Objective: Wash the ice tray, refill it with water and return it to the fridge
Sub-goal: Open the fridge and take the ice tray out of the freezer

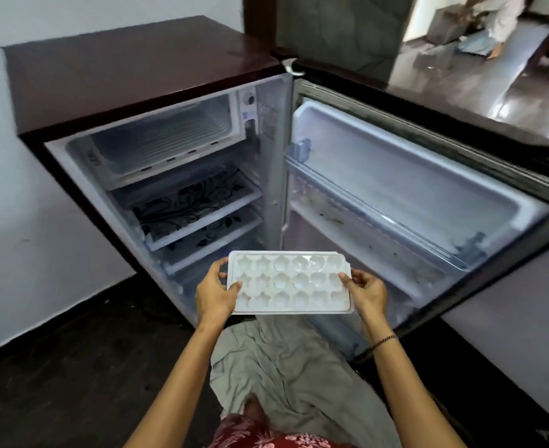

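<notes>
The white ice tray (287,282) was held level in the air before the open fridge (137,79), carried only by two hands. The left grip (216,294) grasped its left short edge, thumb on top. The right grip (366,294) pinched the right short edge. Whether its cells held water could not be told. The door (412,176) stood wide to the right, and the freezer compartment (169,137) sat above two patterned shelves (189,205).
</notes>
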The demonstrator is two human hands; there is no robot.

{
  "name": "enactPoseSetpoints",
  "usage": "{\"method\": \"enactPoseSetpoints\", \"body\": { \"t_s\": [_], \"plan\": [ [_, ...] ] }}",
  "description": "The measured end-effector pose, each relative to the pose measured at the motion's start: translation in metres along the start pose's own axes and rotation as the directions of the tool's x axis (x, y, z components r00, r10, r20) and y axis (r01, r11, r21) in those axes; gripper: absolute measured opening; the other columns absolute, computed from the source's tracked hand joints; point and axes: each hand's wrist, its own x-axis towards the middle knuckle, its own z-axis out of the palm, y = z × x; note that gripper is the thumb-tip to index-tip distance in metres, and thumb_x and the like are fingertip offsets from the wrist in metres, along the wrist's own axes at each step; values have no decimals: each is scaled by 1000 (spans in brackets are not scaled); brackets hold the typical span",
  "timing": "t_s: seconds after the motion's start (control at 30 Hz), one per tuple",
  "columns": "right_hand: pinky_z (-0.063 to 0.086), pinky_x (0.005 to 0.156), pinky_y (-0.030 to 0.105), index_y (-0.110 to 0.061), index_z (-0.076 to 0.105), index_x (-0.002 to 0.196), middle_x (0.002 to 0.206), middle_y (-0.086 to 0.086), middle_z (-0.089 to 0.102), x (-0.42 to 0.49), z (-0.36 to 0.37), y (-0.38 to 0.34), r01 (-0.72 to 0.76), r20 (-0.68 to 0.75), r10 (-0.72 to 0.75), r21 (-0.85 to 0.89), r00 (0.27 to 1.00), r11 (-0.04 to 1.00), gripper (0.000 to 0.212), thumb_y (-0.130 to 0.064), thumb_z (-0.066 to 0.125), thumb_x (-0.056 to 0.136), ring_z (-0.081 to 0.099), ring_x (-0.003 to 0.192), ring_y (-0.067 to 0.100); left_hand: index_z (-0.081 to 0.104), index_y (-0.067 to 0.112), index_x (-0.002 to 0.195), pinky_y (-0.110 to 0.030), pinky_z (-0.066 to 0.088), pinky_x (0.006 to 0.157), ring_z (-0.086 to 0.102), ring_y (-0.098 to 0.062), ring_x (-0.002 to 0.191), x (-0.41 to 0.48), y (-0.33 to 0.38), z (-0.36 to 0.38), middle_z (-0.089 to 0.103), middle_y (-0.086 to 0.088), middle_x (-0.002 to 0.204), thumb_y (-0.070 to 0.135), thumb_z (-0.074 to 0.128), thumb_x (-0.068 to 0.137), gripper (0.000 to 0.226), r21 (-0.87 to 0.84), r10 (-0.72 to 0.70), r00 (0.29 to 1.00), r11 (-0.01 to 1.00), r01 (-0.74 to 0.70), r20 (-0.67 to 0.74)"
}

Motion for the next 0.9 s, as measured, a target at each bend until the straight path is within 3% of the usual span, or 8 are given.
{"method": "enactPoseSetpoints", "body": {
  "t_s": [0.1,0.17,0.33,0.43,0.57,0.8,0.9],
  "plan": [
    [52,76,30,1,68,99,97,11,70,-6,-37,25,-50,-29,50,2,998,999,30,-16,76,77,61,81,19,55,22,122,-34,53,77,62,-20,87,-19,6,24,66,-1,99,16,71,79,46,27,41,997,999,-43,70],
    [49,70,21,1,66,102,95,7,68,-14,-60,38,-83,-49,83,-6,995,997,32,-16,76,77,60,82,18,56,22,121,-32,51,75,62,-19,88,-33,9,36,66,-1,101,17,71,79,45,42,59,992,997,-65,114],
    [47,64,19,-1,66,107,90,6,65,-53,-121,69,-126,-134,136,81,981,989,30,-14,72,81,59,81,16,56,21,120,-33,51,78,60,-18,87,-83,23,64,63,4,98,14,70,79,44,46,103,970,992,-115,220],
    [50,75,27,-2,65,111,93,6,67,-77,-159,89,-134,-174,157,139,972,981,30,-15,69,84,61,83,17,58,17,119,-29,49,78,60,-17,84,-114,31,82,64,2,98,13,70,80,41,43,156,950,984,-173,270],
    [53,84,34,-8,67,107,101,8,70,-104,-209,117,-154,-228,195,183,954,971,23,-23,61,90,66,90,20,58,16,118,-35,52,81,63,-21,89,-155,41,108,68,-4,103,20,69,82,39,1,180,922,981,-192,344],
    [50,87,31,-14,68,110,109,1,69,-159,-299,150,-177,-348,257,244,902,953,27,-29,53,93,63,99,15,56,14,120,-31,48,77,60,-19,88,-229,60,159,66,-4,107,20,64,87,35,-70,246,842,968,-242,480],
    [49,78,29,-13,69,109,95,-2,69,-182,-334,162,-177,-428,287,279,857,944,31,-33,50,95,62,87,11,56,14,120,-29,47,70,60,-20,85,-259,76,181,64,-3,102,19,62,88,32,-76,280,782,955,-287,556]
  ]
}}
